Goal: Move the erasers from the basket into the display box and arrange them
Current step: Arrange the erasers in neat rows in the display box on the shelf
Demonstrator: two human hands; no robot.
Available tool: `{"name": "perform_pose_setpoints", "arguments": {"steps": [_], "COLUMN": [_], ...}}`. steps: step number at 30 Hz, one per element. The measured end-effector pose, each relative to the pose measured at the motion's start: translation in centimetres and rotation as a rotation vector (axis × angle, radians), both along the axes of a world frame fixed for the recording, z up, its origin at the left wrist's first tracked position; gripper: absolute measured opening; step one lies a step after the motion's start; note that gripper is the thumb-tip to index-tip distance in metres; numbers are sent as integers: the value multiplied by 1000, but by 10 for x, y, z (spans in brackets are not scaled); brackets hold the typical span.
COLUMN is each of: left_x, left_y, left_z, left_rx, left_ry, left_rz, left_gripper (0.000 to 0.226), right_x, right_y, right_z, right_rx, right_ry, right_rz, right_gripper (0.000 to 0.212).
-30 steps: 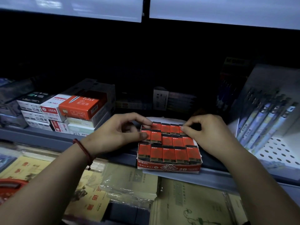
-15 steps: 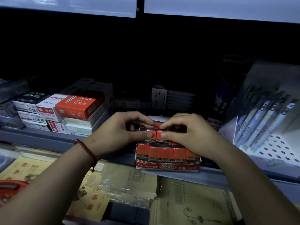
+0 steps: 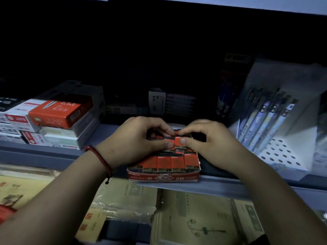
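Note:
A red display box [image 3: 163, 178] marked 2B sits on the front edge of the grey shelf [image 3: 221, 190]. Several red and black erasers [image 3: 164, 163] fill its front row, standing side by side. Over the box's middle and back rows, my left hand [image 3: 139, 142] and my right hand [image 3: 208, 140] meet, thumbs and forefingers pinching one raised eraser [image 3: 177, 141] between them. The hands hide most of the back rows. A red edge at the lower left, possibly the basket [image 3: 4, 212], is barely in view.
Stacked stationery boxes [image 3: 58, 117] stand on the shelf to the left. A white perforated stand of pens [image 3: 272, 121] stands to the right. Wrapped notebooks [image 3: 123, 200] lie on the lower level below the shelf edge. The back of the shelf is dark.
Both hands have moved from the box's outer corners to its middle and closed on one eraser together. The view has shifted slightly.

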State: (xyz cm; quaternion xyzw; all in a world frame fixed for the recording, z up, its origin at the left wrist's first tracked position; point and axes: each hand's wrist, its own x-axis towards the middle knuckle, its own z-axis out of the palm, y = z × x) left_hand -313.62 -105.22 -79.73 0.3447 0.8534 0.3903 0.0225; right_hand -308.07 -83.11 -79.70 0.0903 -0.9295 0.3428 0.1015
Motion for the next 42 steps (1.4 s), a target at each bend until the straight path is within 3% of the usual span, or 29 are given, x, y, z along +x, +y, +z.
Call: {"name": "perform_pose_setpoints", "arguments": {"steps": [15, 18, 19, 22, 24, 27, 31, 42], "left_x": [11, 15, 16, 23, 28, 32, 33, 27], "left_y": [12, 5, 0, -16, -21, -21, -22, -19], "left_z": [-5, -2, -1, 3, 2, -2, -5, -9], "left_rx": [47, 34, -2, -177, -270, -312, -197, -126], "left_ry": [-14, -47, -66, -77, 8, 111, 24, -18], "left_rz": [32, -24, -57, -116, -136, -118, -83, -104], "left_gripper": [24, 40, 50, 83, 101, 107, 106, 99], "right_x": [7, 7, 8, 20, 31, 41, 43, 42], "right_y": [7, 6, 6, 7, 10, 12, 10, 12], "right_z": [-1, -2, -1, 6, 11, 8, 0, -5], "right_rx": [-40, -49, -38, -41, -30, 75, 30, -37], "right_ry": [-62, -52, -51, -134, -257, -308, -199, -165], "right_rz": [23, 29, 30, 113, 213, 247, 211, 214], "right_gripper": [14, 9, 12, 47, 64, 91, 88, 83]}}
